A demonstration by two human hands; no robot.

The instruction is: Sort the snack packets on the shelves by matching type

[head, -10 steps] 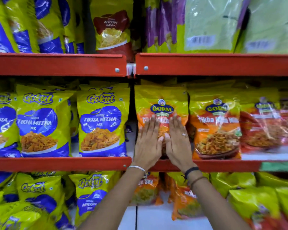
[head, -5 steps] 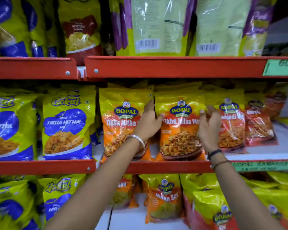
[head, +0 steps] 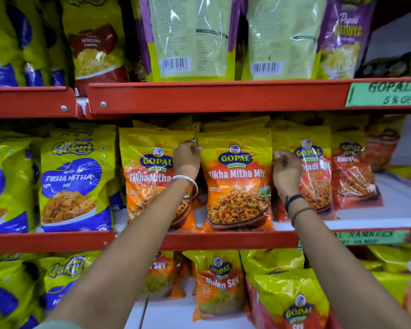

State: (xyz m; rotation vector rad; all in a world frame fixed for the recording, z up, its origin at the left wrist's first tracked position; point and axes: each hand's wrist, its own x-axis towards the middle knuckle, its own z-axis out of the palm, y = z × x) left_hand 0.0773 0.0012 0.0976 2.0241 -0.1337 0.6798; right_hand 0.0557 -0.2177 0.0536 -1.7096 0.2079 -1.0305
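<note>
An orange Gopal Tikha Mitha Mix packet stands upright on the middle red shelf. My left hand grips its left edge and my right hand grips its right edge. A second Tikha Mitha Mix packet stands just to its left, partly behind my left forearm. Red Gopal packets stand to the right, partly hidden by my right hand.
Yellow and blue Gokul Tikha Mitha packets fill the middle shelf's left part. Purple and green packets sit on the top shelf with their backs out. Gopal Nylon Sev packets stand on the lower shelf. A green price label hangs at upper right.
Both hands left the front of the left Tikha Mitha packet, moved right and closed on the edges of the neighbouring one. The view shifted right and closer.
</note>
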